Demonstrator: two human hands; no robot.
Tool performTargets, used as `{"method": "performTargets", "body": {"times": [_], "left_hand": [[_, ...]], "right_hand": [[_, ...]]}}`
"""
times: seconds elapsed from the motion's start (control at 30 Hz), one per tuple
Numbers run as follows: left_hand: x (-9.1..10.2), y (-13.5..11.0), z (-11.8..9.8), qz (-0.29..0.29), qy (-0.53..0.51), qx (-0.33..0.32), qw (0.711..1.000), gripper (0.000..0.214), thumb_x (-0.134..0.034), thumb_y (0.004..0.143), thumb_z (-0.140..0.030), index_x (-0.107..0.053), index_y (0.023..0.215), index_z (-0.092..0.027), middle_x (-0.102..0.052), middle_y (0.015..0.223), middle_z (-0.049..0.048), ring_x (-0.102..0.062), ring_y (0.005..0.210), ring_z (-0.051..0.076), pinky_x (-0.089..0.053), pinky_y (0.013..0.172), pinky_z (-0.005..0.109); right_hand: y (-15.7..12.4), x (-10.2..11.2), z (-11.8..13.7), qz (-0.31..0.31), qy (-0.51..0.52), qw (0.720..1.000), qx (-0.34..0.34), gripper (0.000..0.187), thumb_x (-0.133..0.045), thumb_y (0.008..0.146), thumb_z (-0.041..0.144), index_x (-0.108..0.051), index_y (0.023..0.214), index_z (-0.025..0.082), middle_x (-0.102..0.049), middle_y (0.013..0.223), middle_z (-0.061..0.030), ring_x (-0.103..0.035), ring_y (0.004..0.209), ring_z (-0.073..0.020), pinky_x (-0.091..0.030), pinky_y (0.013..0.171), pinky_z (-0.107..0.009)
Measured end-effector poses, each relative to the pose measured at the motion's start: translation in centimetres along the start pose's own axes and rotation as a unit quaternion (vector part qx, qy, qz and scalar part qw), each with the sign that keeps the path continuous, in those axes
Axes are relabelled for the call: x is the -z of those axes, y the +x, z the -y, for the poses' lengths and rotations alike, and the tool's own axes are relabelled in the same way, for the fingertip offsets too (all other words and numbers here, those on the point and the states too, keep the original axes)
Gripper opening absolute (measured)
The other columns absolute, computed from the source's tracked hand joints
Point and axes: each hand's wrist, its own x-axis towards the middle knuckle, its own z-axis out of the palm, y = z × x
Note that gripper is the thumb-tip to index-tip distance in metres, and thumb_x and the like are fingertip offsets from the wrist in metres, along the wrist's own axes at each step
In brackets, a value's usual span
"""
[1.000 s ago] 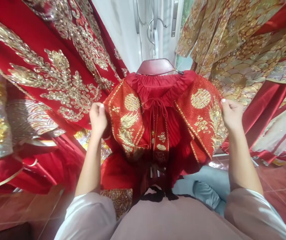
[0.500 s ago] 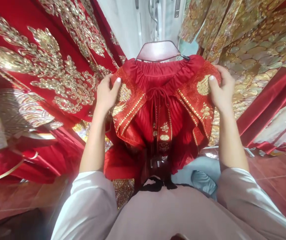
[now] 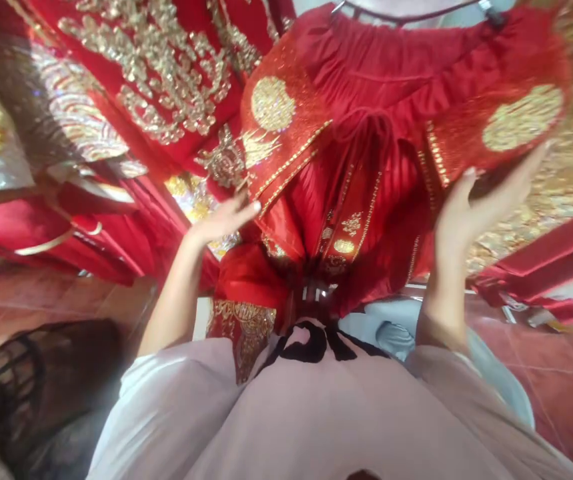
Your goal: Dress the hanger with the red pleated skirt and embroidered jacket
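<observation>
In the head view, a red garment hangs in front of me. It has a gathered top edge, a tied cord, and gold round motifs on orange-red side panels. Clips of a hanger grip its top edge. My left hand is at the lower edge of the left panel, thumb and fingers apart; whether it touches the cloth I cannot tell. Below the right panel, my right hand is open with fingers stretched out, close against the fabric.
Red cloth with beaded gold decoration hangs on the left. Gold patterned fabric is at the right. A pale blue-grey tub-like object stands low near my right arm, on a reddish tiled floor. A dark blurred object lies lower left.
Both hands have let go of the garment's upper corners and moved down its sides, opening. The garment now appears larger and higher in view.
</observation>
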Motion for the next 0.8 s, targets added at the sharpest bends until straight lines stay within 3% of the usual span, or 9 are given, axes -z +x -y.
{"method": "performTargets", "body": {"times": [0.07,0.13,0.2,0.27,0.33,0.4,0.6,0.7,0.8], "left_hand": [[-0.8,-5.2,3.5,0.117,-0.057,0.112,0.985,0.052,-0.065,0.072,-0.056,-0.065,0.105,-0.015,-0.062,0.12,0.0139,-0.053,0.121,0.029,-0.04,0.105,0.041],[-1.7,-10.2,6.8,0.106,-0.108,0.204,0.967,0.054,-0.064,0.07,-0.054,-0.064,0.108,-0.016,-0.06,0.124,0.0139,-0.053,0.12,0.028,-0.038,0.105,0.042],[-2.8,-14.8,9.0,0.034,-0.119,0.296,0.947,0.055,-0.069,0.062,-0.053,-0.065,0.104,-0.016,-0.061,0.122,0.0156,-0.053,0.119,0.031,-0.038,0.105,0.044],[-4.3,-18.8,9.8,0.006,-0.127,0.338,0.932,0.052,-0.066,0.062,-0.052,-0.065,0.097,-0.015,-0.063,0.118,0.0174,-0.056,0.114,0.033,-0.041,0.101,0.046],[-6.0,-21.9,9.3,-0.006,-0.156,0.347,0.925,0.047,-0.06,0.064,-0.05,-0.064,0.094,-0.014,-0.064,0.115,0.0169,-0.058,0.11,0.031,-0.043,0.098,0.045],[-7.5,-24.1,7.8,-0.051,-0.206,0.352,0.912,0.041,-0.057,0.065,-0.041,-0.062,0.095,-0.014,-0.064,0.113,0.0152,-0.059,0.108,0.028,-0.044,0.098,0.043],[-8.8,-26.3,2.0,-0.359,-0.251,0.328,0.837,0.034,-0.045,0.049,-0.017,-0.054,0.081,-0.02,-0.064,0.093,0.0069,-0.06,0.096,0.021,-0.048,0.086,0.036],[-7.8,-26.7,-0.7,-0.423,-0.298,0.268,0.813,0.016,-0.047,0.045,-0.019,-0.04,0.06,-0.021,-0.052,0.062,0.0013,-0.052,0.058,0.015,-0.043,0.052,0.027],[-6.0,-28.0,-2.4,-0.425,-0.351,0.159,0.819,0.033,-0.056,0.048,-0.026,-0.024,0.046,-0.019,-0.031,0.04,-0.0025,-0.032,0.037,0.01,-0.031,0.039,0.024]], "right_hand": [[-4.1,0.4,4.1,-0.034,-0.005,0.999,0.017,0.055,-0.047,0.09,0.04,-0.042,0.137,0.013,-0.035,0.144,-0.0178,-0.027,0.138,-0.0314,-0.022,0.108,-0.055],[-8.5,0.2,8.1,0.016,0.054,0.998,0.021,0.044,-0.048,0.088,0.033,-0.05,0.129,0.016,-0.043,0.137,-0.0167,-0.036,0.132,-0.0307,-0.027,0.106,-0.056],[-13.1,-0.8,11.7,0.19,0.188,0.963,0.042,0.036,-0.044,0.088,0.027,-0.054,0.122,0.018,-0.055,0.122,-0.0143,-0.049,0.12,-0.0268,-0.036,0.102,-0.051],[-17.5,-2.2,14.6,0.386,0.33,0.859,0.061,0.035,-0.042,0.089,0.023,-0.055,0.121,0.018,-0.06,0.117,-0.0118,-0.055,0.113,-0.0217,-0.042,0.101,-0.042],[-20.9,-3.9,17.0,0.523,0.424,0.735,0.08,0.039,-0.042,0.088,0.021,-0.053,0.125,0.016,-0.057,0.125,-0.0111,-0.053,0.117,-0.0183,-0.042,0.103,-0.036],[-23.0,-5.8,19.2,0.593,0.457,0.655,0.098,0.043,-0.042,0.087,0.018,-0.052,0.128,0.015,-0.051,0.133,-0.011,-0.047,0.124,-0.0173,-0.038,0.107,-0.034],[-23.1,-11.3,25.6,0.675,0.348,0.61,0.226,0.056,-0.057,0.082,0.032,-0.047,0.135,0.015,-0.029,0.15,-0.012,-0.02,0.139,-0.0301,-0.02,0.112,-0.05],[-23.0,-12.8,27.3,0.724,0.272,0.561,0.295,0.045,-0.064,0.077,0.037,-0.058,0.117,0.016,-0.028,0.15,-0.0132,-0.021,0.136,-0.0363,-0.021,0.106,-0.058],[-23.0,-13.2,27.8,0.729,0.248,0.554,0.317,0.028,-0.064,0.077,0.031,-0.059,0.1,0.014,-0.051,0.13,-0.0159,-0.039,0.125,-0.0317,-0.03,0.102,-0.049]]}}
